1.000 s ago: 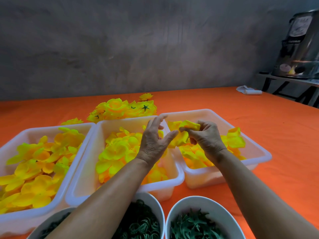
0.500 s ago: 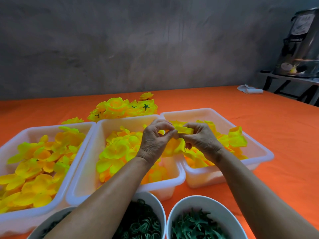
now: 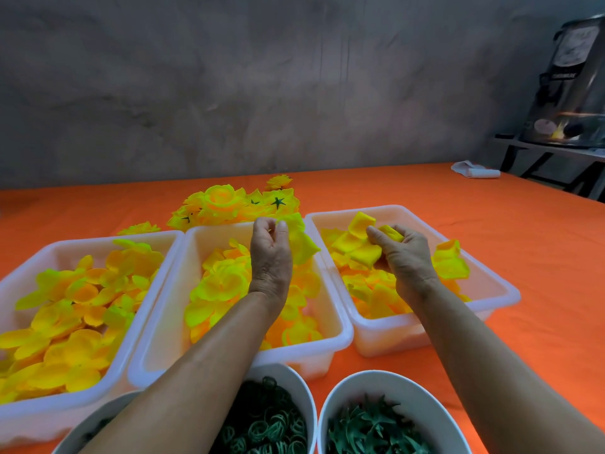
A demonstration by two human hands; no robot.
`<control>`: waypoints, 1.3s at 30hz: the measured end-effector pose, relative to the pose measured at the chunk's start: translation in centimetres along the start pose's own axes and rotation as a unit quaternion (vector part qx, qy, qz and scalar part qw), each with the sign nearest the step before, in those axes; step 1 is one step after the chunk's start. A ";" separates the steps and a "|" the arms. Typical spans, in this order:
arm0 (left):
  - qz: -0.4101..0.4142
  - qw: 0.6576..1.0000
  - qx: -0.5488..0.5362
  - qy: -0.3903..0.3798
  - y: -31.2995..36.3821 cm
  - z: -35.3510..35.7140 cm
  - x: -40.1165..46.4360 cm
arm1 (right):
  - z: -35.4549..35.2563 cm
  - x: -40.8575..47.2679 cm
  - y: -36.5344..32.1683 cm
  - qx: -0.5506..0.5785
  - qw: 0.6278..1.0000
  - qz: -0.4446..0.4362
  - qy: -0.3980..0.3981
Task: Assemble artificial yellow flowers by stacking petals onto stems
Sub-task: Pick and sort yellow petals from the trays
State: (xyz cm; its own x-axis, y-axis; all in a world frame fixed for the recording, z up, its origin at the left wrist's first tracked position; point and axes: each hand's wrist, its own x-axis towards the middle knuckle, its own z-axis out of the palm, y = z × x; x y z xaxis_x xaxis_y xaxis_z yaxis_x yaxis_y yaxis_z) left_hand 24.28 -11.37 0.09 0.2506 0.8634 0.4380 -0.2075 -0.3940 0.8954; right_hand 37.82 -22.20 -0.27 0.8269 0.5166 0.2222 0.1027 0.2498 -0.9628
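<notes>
My left hand (image 3: 271,253) is raised over the middle white tub (image 3: 163,322) and pinches a yellow petal piece (image 3: 302,242) between thumb and fingers. Over the right white tub (image 3: 491,290), my right hand (image 3: 404,257) grips a bunch of yellow petals (image 3: 355,245). Both tubs hold loose yellow petals, and so does the left white tub (image 3: 19,417). A pile of finished yellow flowers (image 3: 229,206) lies on the orange cloth behind the tubs.
Two white bowls sit at the near edge: one with green rings (image 3: 268,427), one with green star-shaped calyx pieces (image 3: 373,430). A third bowl (image 3: 82,430) shows under my left forearm. A white cloth (image 3: 474,172) lies far right. A metal stand with equipment (image 3: 569,103) stands beyond the table.
My hands were together on one bunch of petals; now they have parted. The left hand has drawn one petal piece away to the left, and the right keeps the bunch.
</notes>
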 end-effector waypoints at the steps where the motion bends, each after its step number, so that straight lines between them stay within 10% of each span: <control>1: 0.011 1.000 0.008 -0.013 0.0 0.1 -0.1 | -0.1 0.1 0.0 0.003 1.000 0.000 0.015; 24: 0.040 0.975 0.005 -0.220 0.0 0.6 -1.7 | 0.8 -2.0 -0.9 -0.086 0.965 -0.008 -0.249; 39: -0.035 0.987 -0.026 -0.154 -0.1 0.1 -1.4 | 0.5 -0.6 0.2 -0.120 0.989 -0.048 -0.069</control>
State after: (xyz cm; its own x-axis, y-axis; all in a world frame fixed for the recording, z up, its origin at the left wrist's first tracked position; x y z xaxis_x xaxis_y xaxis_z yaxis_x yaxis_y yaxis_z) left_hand 24.04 -12.52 -0.61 0.5405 0.7480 0.3852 -0.2257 -0.3121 0.9228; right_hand 37.04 -22.06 -0.52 0.7256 0.6105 0.3176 0.3191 0.1104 -0.9413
